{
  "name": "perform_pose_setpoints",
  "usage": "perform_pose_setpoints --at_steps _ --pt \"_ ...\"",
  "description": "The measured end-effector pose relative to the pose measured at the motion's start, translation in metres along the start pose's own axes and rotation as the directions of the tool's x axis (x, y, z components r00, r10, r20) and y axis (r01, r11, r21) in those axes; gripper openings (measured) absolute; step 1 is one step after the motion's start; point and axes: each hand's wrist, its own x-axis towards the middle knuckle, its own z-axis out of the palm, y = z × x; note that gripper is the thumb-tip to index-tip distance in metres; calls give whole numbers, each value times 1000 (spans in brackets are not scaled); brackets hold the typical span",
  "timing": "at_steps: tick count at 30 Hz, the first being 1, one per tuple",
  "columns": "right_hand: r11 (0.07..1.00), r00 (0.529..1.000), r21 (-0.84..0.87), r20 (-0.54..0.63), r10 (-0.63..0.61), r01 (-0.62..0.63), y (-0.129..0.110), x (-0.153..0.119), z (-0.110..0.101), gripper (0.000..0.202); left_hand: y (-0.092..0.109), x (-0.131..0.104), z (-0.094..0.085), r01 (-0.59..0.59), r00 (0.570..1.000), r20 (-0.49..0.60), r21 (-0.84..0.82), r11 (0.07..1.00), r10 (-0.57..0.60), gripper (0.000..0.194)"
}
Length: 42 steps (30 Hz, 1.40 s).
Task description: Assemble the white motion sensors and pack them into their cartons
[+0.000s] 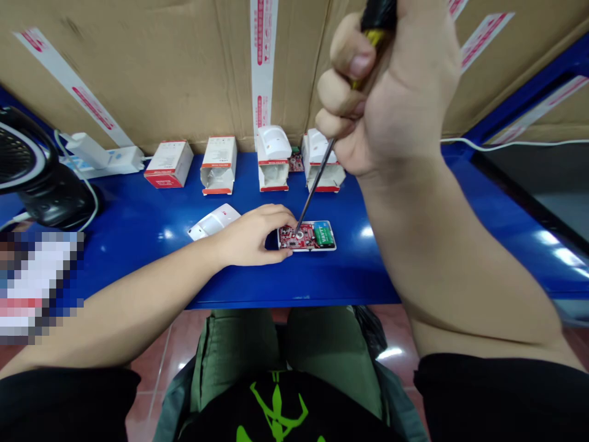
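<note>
Red circuit board (304,242), green battery (324,234), flat in white casing (335,244) on blue tabletop (257,285); screwdriver (317,179) slanting, tip at board.

Blue table (354,273), boxes (169,164), cased circuit board (304,243)

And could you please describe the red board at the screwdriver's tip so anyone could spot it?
Near the front of the blue table, find the left hand. Its thumb and fingers hold a white casing with the red board inside. Unlike the white cover nearby, the board lies beside a green-and-blue block.

Red circuit board (307,238); green-blue battery (324,234); blue table (350,270).
</note>
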Motion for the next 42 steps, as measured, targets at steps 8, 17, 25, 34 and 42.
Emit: perform_pose_setpoints --at_steps 8,17,25,34,42 --pt "988 993 -117 65 -96 103 18 2 -9 35 2 1 0 -19 1000 -11 -1 1000 19 24" --pt "981 993 -168 78 -90 102 14 -7 -1 34 2 1 0 -10 1000 -6 -4 1000 10 23" --pt "998 975 46 215 -48 39 1 -23 5 27 2 2 1 15 1000 -1 2 1000 -15 24" --pt "999 887 -33 462 3 14 -6 -17 -14 25 3 0 -1 18 1000 0 7 1000 -18 23" --pt "985 946 -127 316 -74 119 -4 -29 5 31 4 1 -1 30 1000 5 2 1000 -30 23"
